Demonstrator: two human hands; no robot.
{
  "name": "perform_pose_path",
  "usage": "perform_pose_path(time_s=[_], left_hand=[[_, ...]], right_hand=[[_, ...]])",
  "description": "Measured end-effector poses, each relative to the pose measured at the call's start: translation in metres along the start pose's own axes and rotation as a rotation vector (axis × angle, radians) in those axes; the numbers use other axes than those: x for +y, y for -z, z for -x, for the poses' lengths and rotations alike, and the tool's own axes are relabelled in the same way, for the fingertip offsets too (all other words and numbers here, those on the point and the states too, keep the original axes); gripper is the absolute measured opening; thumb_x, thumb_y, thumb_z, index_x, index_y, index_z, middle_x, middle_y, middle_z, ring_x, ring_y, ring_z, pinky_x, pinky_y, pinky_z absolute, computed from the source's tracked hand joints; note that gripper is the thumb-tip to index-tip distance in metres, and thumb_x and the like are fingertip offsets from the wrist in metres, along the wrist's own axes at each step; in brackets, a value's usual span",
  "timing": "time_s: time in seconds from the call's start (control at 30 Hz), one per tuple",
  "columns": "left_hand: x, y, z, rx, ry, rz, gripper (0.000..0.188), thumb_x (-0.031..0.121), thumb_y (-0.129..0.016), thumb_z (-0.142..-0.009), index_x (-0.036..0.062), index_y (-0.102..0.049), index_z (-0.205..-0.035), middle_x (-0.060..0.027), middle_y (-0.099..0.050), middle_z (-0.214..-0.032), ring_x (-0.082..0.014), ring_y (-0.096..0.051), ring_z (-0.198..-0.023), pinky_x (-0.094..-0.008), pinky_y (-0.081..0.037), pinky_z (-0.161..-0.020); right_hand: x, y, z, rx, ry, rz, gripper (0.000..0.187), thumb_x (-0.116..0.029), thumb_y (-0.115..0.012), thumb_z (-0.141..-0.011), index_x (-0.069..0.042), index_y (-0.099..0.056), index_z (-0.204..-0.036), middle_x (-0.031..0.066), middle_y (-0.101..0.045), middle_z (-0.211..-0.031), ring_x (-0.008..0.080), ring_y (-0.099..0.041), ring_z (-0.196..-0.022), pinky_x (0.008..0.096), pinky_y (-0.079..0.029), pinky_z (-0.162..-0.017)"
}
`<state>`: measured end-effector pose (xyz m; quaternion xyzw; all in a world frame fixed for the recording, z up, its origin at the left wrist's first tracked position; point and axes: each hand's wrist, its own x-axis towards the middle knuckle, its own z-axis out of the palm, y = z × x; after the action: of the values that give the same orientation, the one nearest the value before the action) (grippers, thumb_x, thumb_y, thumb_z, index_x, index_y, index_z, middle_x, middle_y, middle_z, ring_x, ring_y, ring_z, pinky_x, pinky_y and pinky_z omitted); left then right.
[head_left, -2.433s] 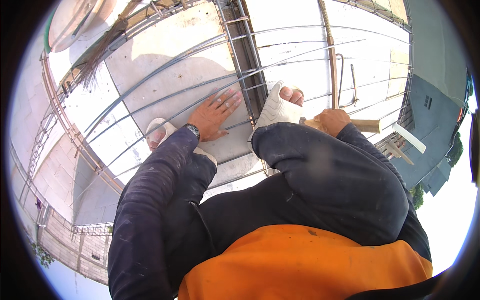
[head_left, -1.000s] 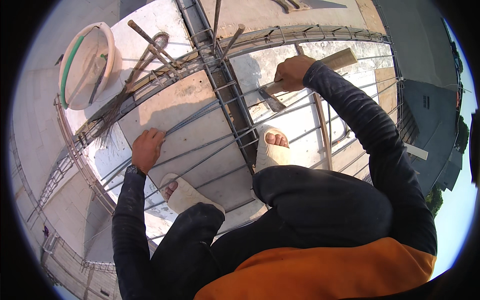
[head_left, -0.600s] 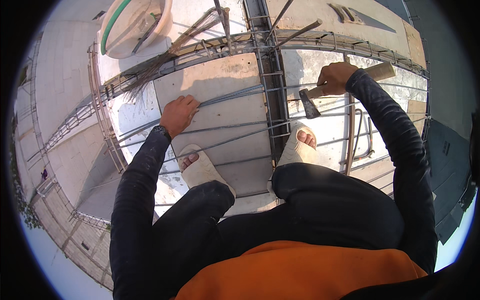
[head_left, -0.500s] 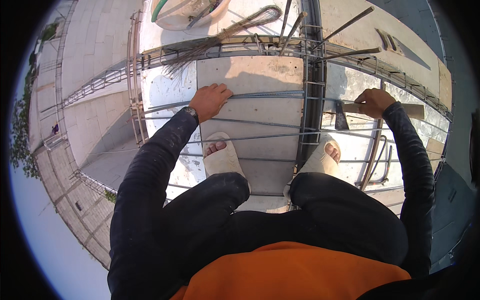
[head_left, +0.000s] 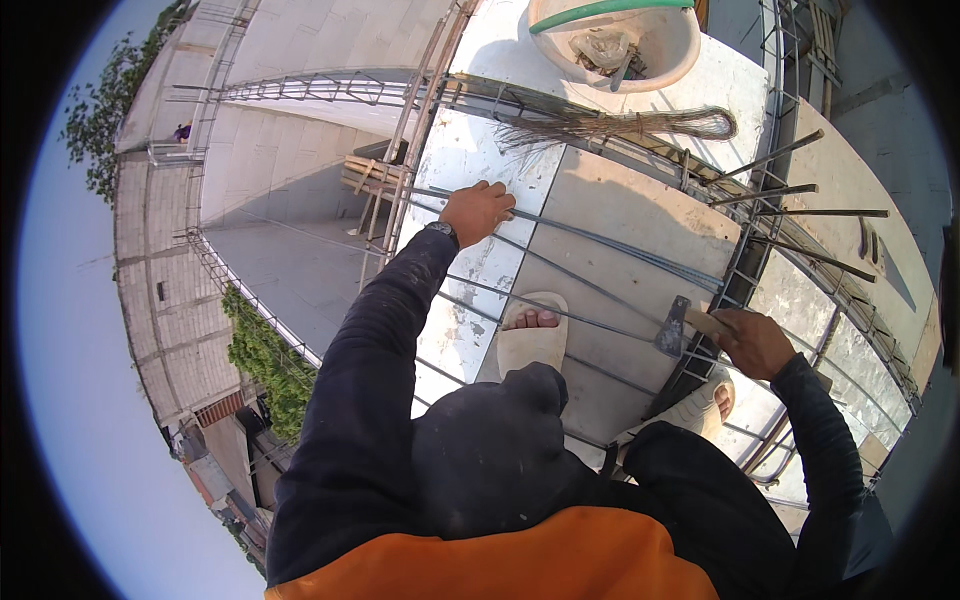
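My left hand (head_left: 478, 212), with a watch on its wrist, is closed over thin steel rebar (head_left: 620, 246) that crosses the panels in front of my feet. My right hand (head_left: 757, 342) grips the wooden handle of a hatchet (head_left: 672, 327), whose dark, flared metal head points left. That head is over the lower bars, beside a long dark steel cage (head_left: 752, 245). Part of the handle is hidden in my fist. More parallel bars run beneath both arms, past my light sandals (head_left: 533, 340).
A tub (head_left: 685, 60) with debris and a green hose stands at the far side. A bundle of thin wire (head_left: 640, 125) lies before it. Several rods (head_left: 770, 187) stick out at the right. At the left, beyond upright poles (head_left: 400, 165), is a drop with greenery (head_left: 265, 345) below.
The view has turned, bringing more of the left drop into sight. My left hand has shifted left along the rebar. The hatchet in my right hand has moved left, up to the steel cage.
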<state>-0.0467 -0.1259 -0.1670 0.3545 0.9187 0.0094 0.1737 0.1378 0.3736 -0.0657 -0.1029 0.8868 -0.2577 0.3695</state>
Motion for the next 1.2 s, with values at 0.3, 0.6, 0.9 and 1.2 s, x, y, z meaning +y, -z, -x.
perform_pose_path(time_s=[0.3, 0.6, 0.9, 1.2], left_hand=[[-0.006, -0.002, -0.005, 0.188, -0.002, 0.066, 0.021, 0.035, -0.068, -0.097, 0.0144, -0.068, -0.102, -0.0029, -0.064, -0.102, -0.0272, -0.063, -0.096, -0.0423, -0.055, -0.080], [-0.016, -0.018, 0.003, 0.153, -0.019, -0.045, 0.024, 0.038, -0.064, -0.100, 0.0160, -0.065, -0.110, -0.0026, -0.063, -0.112, -0.0266, -0.060, -0.108, -0.0446, -0.053, -0.088], [-0.013, -0.023, 0.005, 0.213, 0.012, -0.047, 0.023, 0.036, -0.067, -0.097, 0.0153, -0.067, -0.107, -0.0017, -0.063, -0.109, -0.0253, -0.060, -0.105, -0.0440, -0.050, -0.087], [0.054, 0.003, 0.048, 0.282, -0.164, 0.228, 0.043, 0.028, -0.081, -0.084, 0.0073, -0.065, -0.118, -0.0120, -0.062, -0.118, -0.0346, -0.057, -0.114, -0.0472, -0.044, -0.098]], right_hand=[[-0.012, -0.002, -0.032, -0.024, -0.109, 0.114, 0.041, -0.033, -0.066, -0.098, -0.011, -0.068, -0.133, 0.0225, -0.072, -0.118, 0.0423, -0.070, -0.106, 0.0497, -0.056, -0.093], [-0.021, 0.011, -0.045, -0.024, -0.102, 0.089, 0.040, -0.033, -0.063, -0.100, -0.010, -0.068, -0.132, 0.0215, -0.072, -0.118, 0.0416, -0.069, -0.106, 0.0509, -0.055, -0.093], [-0.022, 0.010, -0.058, -0.164, -0.107, 0.143, 0.042, -0.038, -0.061, -0.101, -0.011, -0.071, -0.131, 0.0198, -0.075, -0.113, 0.0396, -0.072, -0.103, 0.0482, -0.056, -0.092], [0.008, 0.020, 0.028, -0.154, -0.320, -0.003, 0.073, -0.070, -0.073, -0.083, -0.007, -0.072, -0.120, 0.0184, -0.075, -0.103, 0.0394, -0.072, -0.099, 0.0478, -0.055, -0.089]])
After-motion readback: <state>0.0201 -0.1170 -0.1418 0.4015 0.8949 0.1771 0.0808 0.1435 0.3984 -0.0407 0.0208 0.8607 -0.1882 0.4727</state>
